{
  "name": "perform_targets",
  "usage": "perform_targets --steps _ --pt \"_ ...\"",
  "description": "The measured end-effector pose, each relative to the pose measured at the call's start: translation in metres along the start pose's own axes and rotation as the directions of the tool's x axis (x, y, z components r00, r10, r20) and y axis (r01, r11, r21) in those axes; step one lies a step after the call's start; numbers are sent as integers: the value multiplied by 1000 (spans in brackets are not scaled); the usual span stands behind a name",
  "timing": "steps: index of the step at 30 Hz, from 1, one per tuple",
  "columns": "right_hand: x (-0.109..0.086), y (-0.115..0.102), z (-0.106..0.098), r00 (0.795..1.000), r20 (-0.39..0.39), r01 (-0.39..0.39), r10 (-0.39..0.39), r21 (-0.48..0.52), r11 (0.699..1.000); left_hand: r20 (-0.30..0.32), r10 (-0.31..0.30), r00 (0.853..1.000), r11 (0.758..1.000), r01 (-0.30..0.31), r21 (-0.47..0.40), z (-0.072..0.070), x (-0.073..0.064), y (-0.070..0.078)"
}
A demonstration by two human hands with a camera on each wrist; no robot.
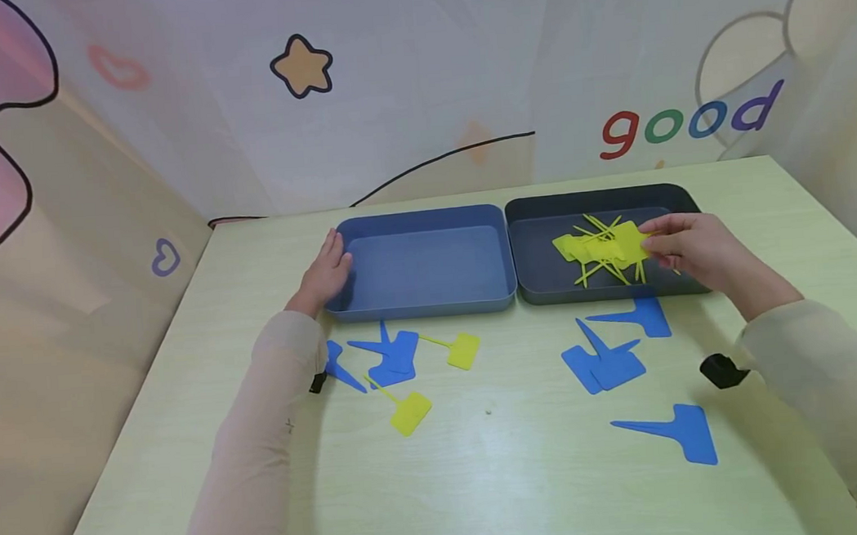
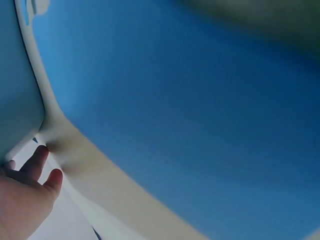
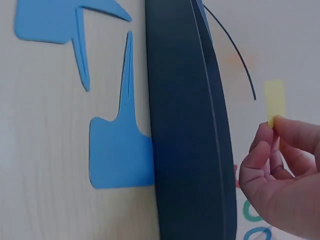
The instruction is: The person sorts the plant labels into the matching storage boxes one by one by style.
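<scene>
My left hand [image 1: 328, 271] rests on the left end of the blue tray [image 1: 431, 308], its fingers along the outer wall. Over the right half of the dark tray [image 1: 540, 285], my right hand [image 1: 695, 247] pinches a yellow T-shaped plant label [image 3: 275, 102] between thumb and fingers. Beneath and beside it lies a heap of yellow labels [image 1: 589, 249] inside that tray. In the right wrist view a blue label [image 3: 121, 152] lies against the tray's front wall. The left wrist view shows the left hand's fingertips [image 2: 41, 152] close by the tray's corner.
In front of the blue tray lie several blue labels [image 1: 397, 355] and two yellow ones, one being a nearer yellow label [image 1: 411, 414]. More blue labels [image 1: 611, 367] are scattered at the right, with a lone blue label [image 1: 692, 435] nearer me. A printed curtain [image 1: 418, 96] hangs behind the table.
</scene>
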State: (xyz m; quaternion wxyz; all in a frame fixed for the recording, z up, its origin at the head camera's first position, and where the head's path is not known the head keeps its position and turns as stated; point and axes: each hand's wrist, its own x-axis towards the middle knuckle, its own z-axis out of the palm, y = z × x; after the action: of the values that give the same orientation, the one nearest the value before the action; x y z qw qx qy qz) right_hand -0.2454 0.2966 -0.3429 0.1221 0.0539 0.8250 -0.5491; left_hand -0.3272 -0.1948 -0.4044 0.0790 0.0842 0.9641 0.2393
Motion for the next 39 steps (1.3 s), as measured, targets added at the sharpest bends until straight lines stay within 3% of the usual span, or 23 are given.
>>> perform_targets --steps 9,22,35,39 --pt "35 16 6 975 -181 -116 125 59 992 -26 -5 1000 1000 5 -22 0 -4 3" --pt "58 23 14 954 -186 -206 235 165 965 -37 -15 999 1000 15 -10 0 -7 6" --pt "59 19 21 930 -264 -246 257 72 966 -26 -41 999 999 40 -17 0 -7 8" --pt "60 21 22 923 -307 -253 233 -28 967 -27 -41 999 999 40 -13 0 -7 9"
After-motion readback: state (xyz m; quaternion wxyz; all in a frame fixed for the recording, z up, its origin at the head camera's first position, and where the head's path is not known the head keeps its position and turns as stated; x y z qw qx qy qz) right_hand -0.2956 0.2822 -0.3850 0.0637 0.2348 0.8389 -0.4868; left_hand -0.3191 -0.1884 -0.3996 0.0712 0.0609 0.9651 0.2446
